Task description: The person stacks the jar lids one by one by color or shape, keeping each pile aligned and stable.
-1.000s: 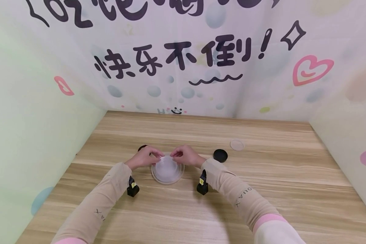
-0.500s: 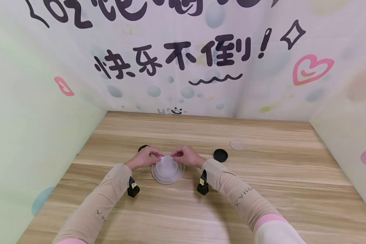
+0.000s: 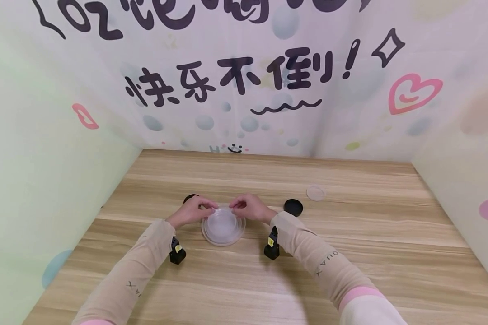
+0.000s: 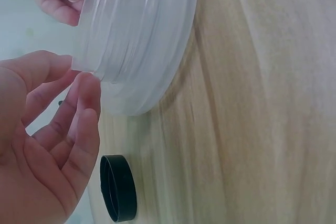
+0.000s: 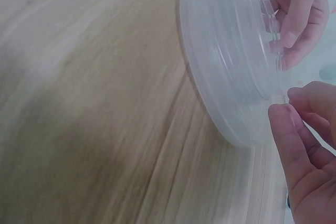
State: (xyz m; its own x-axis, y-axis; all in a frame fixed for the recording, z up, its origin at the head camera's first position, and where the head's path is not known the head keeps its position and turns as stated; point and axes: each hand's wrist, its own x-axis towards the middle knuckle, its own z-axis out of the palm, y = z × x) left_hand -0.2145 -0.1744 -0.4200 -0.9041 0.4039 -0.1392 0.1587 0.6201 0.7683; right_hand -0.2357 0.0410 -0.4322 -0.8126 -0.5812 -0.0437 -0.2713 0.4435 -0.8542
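Observation:
A stack of translucent round plastic lids (image 3: 222, 237) lies on the wooden table, with wider tiers below and narrower ones above. On its far left side, my left hand (image 3: 193, 211) pinches the rim of the top lid (image 4: 86, 38) between thumb and fingertip. Opposite it, my right hand (image 3: 251, 208) holds the same rim by thumb and finger, as the right wrist view shows. The other fingers of both hands bend loosely beside the stack. Whether the top lid is raised off the tier beneath cannot be told.
A black round cap (image 3: 293, 207) lies to the right of my right hand, with a thin clear disc (image 3: 316, 193) behind it. Another black cap (image 4: 119, 188) sits beside my left hand, which partly hides it in the head view. Printed cloth walls (image 3: 244, 126) border the table.

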